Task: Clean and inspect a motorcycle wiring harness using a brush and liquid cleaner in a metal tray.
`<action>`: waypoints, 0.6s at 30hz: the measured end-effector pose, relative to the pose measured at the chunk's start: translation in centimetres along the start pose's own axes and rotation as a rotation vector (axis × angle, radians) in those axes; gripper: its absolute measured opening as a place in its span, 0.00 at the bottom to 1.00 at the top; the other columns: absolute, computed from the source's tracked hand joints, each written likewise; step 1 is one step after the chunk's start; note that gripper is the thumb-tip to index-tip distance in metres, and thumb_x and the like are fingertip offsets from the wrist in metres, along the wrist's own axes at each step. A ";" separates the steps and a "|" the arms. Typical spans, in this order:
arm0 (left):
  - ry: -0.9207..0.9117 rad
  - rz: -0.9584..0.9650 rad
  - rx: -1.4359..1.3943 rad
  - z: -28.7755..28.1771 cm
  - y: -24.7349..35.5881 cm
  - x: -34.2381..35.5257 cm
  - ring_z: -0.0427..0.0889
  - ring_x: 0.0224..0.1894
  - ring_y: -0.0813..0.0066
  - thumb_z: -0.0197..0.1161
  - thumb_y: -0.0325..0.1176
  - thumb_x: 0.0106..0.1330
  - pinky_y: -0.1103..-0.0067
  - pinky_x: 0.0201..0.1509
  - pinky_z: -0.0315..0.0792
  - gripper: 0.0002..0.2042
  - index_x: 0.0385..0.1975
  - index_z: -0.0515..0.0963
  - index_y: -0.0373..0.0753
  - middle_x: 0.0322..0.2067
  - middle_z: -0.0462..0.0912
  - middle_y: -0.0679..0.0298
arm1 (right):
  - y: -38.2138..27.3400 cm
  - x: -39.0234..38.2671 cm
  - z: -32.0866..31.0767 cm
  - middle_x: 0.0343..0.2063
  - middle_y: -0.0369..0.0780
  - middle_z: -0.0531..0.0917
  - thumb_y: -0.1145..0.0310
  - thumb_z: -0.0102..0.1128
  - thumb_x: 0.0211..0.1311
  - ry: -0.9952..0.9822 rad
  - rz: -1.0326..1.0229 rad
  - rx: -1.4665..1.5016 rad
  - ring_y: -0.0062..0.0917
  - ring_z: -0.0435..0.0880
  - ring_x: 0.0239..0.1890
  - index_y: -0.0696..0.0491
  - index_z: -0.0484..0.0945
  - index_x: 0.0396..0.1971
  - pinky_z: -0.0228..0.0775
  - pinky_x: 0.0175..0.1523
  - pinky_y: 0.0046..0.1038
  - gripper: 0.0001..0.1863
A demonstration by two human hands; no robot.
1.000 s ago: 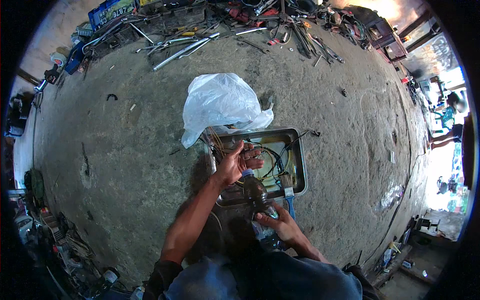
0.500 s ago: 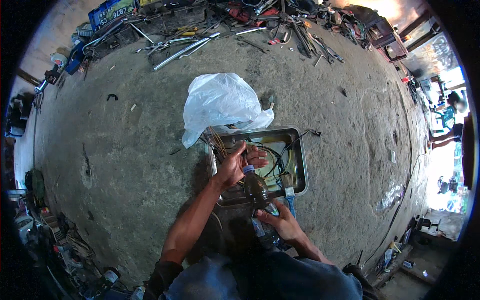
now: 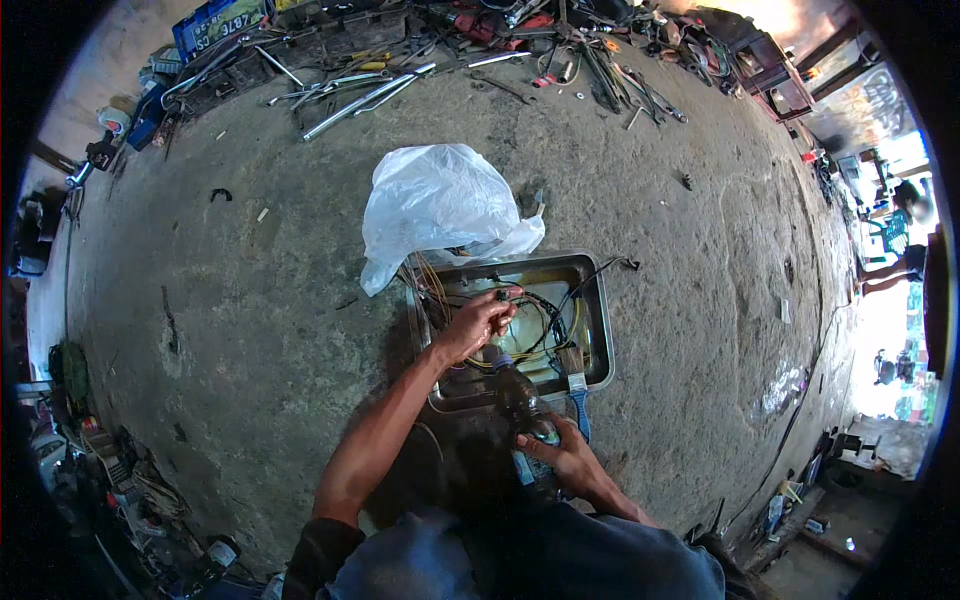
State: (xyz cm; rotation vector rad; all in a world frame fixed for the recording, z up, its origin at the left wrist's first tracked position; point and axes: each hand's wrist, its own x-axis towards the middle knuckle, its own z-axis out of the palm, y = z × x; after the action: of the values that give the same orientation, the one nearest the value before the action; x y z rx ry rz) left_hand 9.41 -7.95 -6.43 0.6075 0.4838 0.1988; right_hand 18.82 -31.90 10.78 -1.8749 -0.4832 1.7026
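My right hand (image 3: 568, 462) grips a clear plastic bottle (image 3: 518, 392) with dark contents, tilted with its neck toward the metal tray (image 3: 606, 345). Just beyond the bottle's neck, my left hand (image 3: 478, 328) is closed above the tray, with a small dark piece at its fingertips that I cannot make out. Black and yellow wires (image 3: 556, 322) lie coiled in the tray over some yellowish liquid. Thinner brown wires (image 3: 432, 288) hang over its left far corner. A paintbrush (image 3: 577, 388) with a blue handle leans over the tray's near right edge.
A crumpled white plastic bag (image 3: 430, 205) lies behind the tray on the concrete floor (image 3: 250, 330). Several wrenches and metal bars (image 3: 370, 100) are strewn along the far side, beside piled tools. A person's legs (image 3: 885, 275) show at the far right, near a bright opening.
My left hand's fingers have gone from spread to closed, and the hand has turned over the tray. The bottle has shifted slightly toward me, still in my right hand.
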 end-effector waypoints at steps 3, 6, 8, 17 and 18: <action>0.057 0.058 0.195 0.2 -0.2 -0.6 0.76 0.37 0.80 0.56 0.41 0.82 0.80 0.43 0.73 0.23 0.68 0.70 0.32 0.42 0.81 0.63 | -0.8 -0.5 -0.1 0.58 0.50 0.82 0.45 0.72 0.64 0.019 0.027 0.047 0.37 0.78 0.61 0.61 0.71 0.67 0.64 0.69 0.38 0.42; -0.014 0.091 0.324 0.2 0.5 -1.1 0.82 0.32 0.77 0.54 0.45 0.83 0.79 0.34 0.75 0.25 0.66 0.70 0.29 0.40 0.83 0.57 | -1.3 -0.9 0.0 0.57 0.51 0.83 0.45 0.74 0.63 0.010 0.051 0.081 0.36 0.80 0.60 0.63 0.68 0.68 0.67 0.68 0.36 0.45; 0.043 0.129 0.396 1.5 0.4 -1.2 0.82 0.24 0.77 0.53 0.46 0.83 0.78 0.25 0.72 0.23 0.58 0.75 0.29 0.29 0.84 0.57 | -0.7 -0.7 -0.2 0.57 0.51 0.83 0.45 0.73 0.63 -0.001 0.057 0.097 0.36 0.81 0.59 0.65 0.68 0.67 0.67 0.67 0.36 0.46; 0.141 0.522 1.113 3.0 -1.7 -1.5 0.77 0.26 0.66 0.56 0.38 0.81 0.67 0.35 0.73 0.13 0.42 0.82 0.34 0.23 0.79 0.59 | -0.7 -1.6 -0.7 0.61 0.57 0.78 0.39 0.74 0.58 -0.085 0.120 -0.066 0.41 0.81 0.58 0.64 0.65 0.72 0.72 0.63 0.39 0.54; 0.154 0.674 1.056 3.0 -1.7 -1.5 0.75 0.26 0.70 0.57 0.37 0.81 0.68 0.35 0.71 0.12 0.48 0.82 0.36 0.25 0.80 0.60 | -0.5 -1.9 -0.7 0.60 0.56 0.79 0.39 0.73 0.59 -0.045 0.115 -0.076 0.41 0.81 0.58 0.63 0.67 0.71 0.72 0.63 0.39 0.52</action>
State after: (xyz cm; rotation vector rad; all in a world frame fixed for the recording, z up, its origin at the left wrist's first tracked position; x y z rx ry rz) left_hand 9.69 -11.30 -4.75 1.8006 0.4992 0.6465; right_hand 19.32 -32.77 12.58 -1.9553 -0.4720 1.8286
